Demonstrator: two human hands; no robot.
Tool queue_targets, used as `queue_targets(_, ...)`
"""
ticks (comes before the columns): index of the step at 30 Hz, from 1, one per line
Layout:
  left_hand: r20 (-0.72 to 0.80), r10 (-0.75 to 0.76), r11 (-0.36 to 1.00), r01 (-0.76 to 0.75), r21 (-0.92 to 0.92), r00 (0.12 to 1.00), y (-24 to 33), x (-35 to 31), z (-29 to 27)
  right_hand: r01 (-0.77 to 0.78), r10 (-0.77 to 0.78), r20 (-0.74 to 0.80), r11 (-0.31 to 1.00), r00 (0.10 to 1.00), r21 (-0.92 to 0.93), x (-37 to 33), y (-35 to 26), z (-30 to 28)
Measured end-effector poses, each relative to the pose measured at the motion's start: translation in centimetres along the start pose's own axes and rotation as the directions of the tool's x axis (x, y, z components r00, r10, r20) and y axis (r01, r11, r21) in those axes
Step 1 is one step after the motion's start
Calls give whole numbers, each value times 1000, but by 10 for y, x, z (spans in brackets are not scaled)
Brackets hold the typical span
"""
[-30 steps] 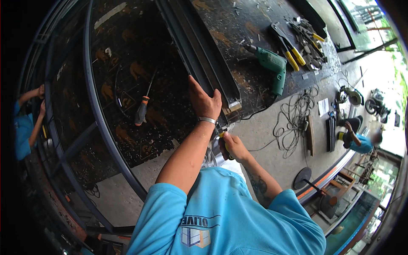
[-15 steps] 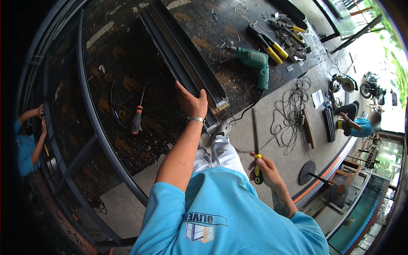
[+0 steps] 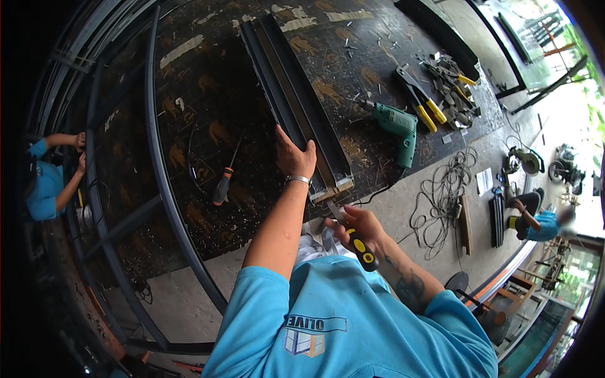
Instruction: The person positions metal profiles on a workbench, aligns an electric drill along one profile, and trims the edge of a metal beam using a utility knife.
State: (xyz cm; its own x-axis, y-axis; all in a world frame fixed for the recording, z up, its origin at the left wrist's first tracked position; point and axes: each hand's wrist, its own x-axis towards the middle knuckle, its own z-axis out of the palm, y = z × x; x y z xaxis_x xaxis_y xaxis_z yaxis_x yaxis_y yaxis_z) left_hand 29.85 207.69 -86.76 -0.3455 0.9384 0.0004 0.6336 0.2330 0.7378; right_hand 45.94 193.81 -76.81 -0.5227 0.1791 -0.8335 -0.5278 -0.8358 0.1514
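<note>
My left hand (image 3: 296, 155) grips the near part of a long dark metal profile (image 3: 296, 91), its thumb on top and its fingers over the left side. The profile lies on the dark worktop, its near end at the table edge. In my right hand (image 3: 362, 228) is a file (image 3: 362, 251) with a black and yellow handle; its flat blade points at the profile's near end. Whether the blade touches that end is hard to tell. To the left lies a screwdriver (image 3: 222, 186) with a grey and orange handle. A green power drill (image 3: 397, 129) lies to the right.
Yellow-handled snips (image 3: 422, 101) and a heap of metal pieces (image 3: 450, 88) lie at the far right of the worktop. A dark metal frame (image 3: 161, 157) stands at left, a co-worker (image 3: 47, 179) beyond it. Coiled cable (image 3: 441, 208) covers floor at right, near another person (image 3: 542, 220).
My right hand has moved up and left, bringing the file from my side to the profile's near end. My left hand remains on the profile. The whole view has shifted slightly.
</note>
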Motion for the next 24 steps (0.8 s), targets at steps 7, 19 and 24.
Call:
queue_targets(7,-27,22,1000,-21,1,999,-2,-1,3,-176,168,52,914,984,365,24,-7,9)
queue_targets(19,14,46,956,-40,-289,999,-12,-1,2,89,-27,-207,951,978,297,23,18,58)
queue_targets(24,45,41,950,-25,-313,998,-9,-1,1,97,-39,-135,882,990,462,33,22,67)
